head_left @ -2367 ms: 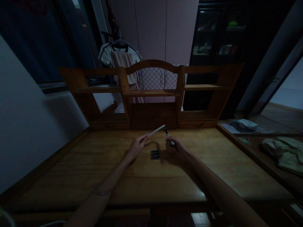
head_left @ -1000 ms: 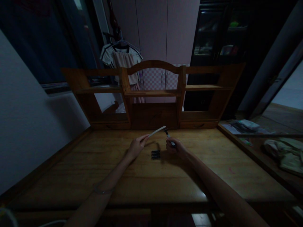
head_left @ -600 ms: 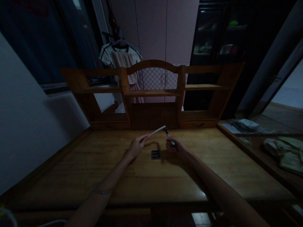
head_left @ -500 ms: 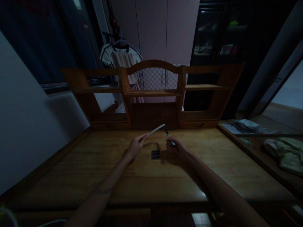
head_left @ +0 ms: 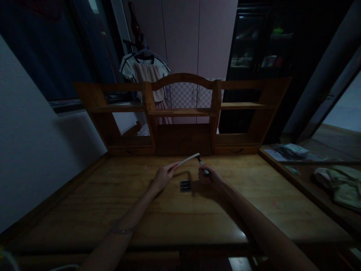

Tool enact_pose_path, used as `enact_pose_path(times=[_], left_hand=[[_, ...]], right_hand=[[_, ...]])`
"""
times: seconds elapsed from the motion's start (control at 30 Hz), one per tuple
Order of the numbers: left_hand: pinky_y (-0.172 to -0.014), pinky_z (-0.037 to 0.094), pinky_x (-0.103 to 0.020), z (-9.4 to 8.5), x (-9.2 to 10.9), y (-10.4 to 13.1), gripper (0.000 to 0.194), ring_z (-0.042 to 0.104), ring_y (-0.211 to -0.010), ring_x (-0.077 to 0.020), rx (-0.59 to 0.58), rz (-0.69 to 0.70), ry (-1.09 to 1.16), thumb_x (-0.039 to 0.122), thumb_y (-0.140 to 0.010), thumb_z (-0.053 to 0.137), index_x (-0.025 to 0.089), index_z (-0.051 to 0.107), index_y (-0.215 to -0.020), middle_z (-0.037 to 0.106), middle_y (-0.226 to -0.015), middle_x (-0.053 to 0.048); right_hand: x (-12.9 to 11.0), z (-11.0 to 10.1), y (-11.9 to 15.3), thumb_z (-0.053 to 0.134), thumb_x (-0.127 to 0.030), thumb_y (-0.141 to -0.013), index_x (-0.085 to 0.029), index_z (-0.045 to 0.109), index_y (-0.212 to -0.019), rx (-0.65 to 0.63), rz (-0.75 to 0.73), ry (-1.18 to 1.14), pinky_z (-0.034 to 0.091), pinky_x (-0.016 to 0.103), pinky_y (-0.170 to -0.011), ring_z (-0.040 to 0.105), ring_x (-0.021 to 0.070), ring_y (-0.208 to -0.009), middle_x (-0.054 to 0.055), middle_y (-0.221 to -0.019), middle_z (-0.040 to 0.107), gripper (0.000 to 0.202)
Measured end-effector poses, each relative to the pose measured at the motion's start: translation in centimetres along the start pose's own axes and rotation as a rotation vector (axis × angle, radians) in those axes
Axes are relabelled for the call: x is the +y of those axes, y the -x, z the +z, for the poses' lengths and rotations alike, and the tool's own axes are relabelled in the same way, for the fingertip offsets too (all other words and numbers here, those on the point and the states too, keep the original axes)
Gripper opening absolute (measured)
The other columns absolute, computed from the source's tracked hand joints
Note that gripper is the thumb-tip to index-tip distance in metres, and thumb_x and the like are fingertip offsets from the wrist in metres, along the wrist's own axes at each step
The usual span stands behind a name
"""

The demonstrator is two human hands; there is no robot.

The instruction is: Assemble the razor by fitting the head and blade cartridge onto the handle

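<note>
My left hand (head_left: 164,177) is closed on one end of a long, thin white stick (head_left: 188,159), possibly a brush, which slants up to the right. In my closed right hand (head_left: 208,174) is a razor (head_left: 200,162) with a dark and pale handle, its head pointing up and away. The stick's far tip overlaps the razor's head; whether they touch is hard to tell in the dim light. Below and between my hands, a small clear pack with several black cartridges (head_left: 185,186) lies on the wooden desk (head_left: 175,222).
A wooden shelf unit (head_left: 183,112) with small drawers runs along the desk's back. Clothes hang (head_left: 146,69) behind it at the left. Beyond the desk's right edge are a bag (head_left: 340,184) and a plastic-wrapped item (head_left: 295,149). A white wall (head_left: 34,143) borders the left side.
The white stick's tip has moved slightly right and down, from beside the razor's head to over it. My right hand and the cartridge pack have barely moved.
</note>
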State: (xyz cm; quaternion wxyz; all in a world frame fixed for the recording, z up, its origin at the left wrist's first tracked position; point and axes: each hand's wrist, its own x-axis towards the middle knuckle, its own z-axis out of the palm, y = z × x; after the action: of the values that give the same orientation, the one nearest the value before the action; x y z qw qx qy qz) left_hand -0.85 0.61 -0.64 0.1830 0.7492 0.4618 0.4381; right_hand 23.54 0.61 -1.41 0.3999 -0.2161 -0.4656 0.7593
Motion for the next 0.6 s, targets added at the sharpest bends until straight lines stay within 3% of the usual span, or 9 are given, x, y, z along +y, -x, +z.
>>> enact_pose_path(times=[0.13,0.33,0.5,0.6], left_hand=[[-0.09,0.047,-0.034,-0.2,-0.3,-0.1,0.037,0.061,-0.102,-0.0213,0.056,-0.019,-0.012,0.039,-0.088,0.045,0.021,0.062,-0.116,0.066,-0.112,-0.004],[-0.093,0.046,-0.035,0.3,-0.6,-0.2,0.036,0.061,-0.104,-0.0214,0.003,0.001,0.017,0.039,-0.087,0.046,0.022,0.064,-0.113,0.066,-0.111,-0.003],[-0.089,0.048,-0.034,0.2,-1.2,-0.3,0.035,0.063,-0.1,-0.0212,0.095,-0.022,-0.007,0.038,-0.087,0.047,0.024,0.063,-0.114,0.067,-0.109,-0.002],[-0.09,0.047,-0.033,0.0,-1.0,-0.3,0.035,0.061,-0.103,-0.0207,0.087,0.005,0.012,0.037,-0.087,0.047,0.024,0.062,-0.116,0.066,-0.112,-0.002]], right_hand=[[0.2,-0.3,-0.2,0.054,-0.038,-0.08,-0.019,0.037,-0.053,-0.009,0.004,-0.002,0.016,0.02,-0.033,0.021,0.0057,-0.032,-0.008,-0.037,0.03,0.036],[0.1,-0.3,-0.2,0.055,-0.039,-0.08,-0.019,0.036,-0.052,0.025,0.0,0.014,0.017,0.019,-0.034,0.021,0.0049,-0.033,-0.008,-0.038,0.031,0.039],[-0.1,0.1,-0.1,0.057,-0.038,-0.079,-0.019,0.038,-0.055,0.016,-0.024,0.016,0.016,0.019,-0.034,0.02,0.0052,-0.033,-0.008,-0.039,0.03,0.036],[-0.3,0.3,0.0,0.056,-0.037,-0.079,-0.019,0.036,-0.053,0.027,-0.024,0.008,0.016,0.02,-0.034,0.02,0.0055,-0.033,-0.008,-0.038,0.03,0.037]])
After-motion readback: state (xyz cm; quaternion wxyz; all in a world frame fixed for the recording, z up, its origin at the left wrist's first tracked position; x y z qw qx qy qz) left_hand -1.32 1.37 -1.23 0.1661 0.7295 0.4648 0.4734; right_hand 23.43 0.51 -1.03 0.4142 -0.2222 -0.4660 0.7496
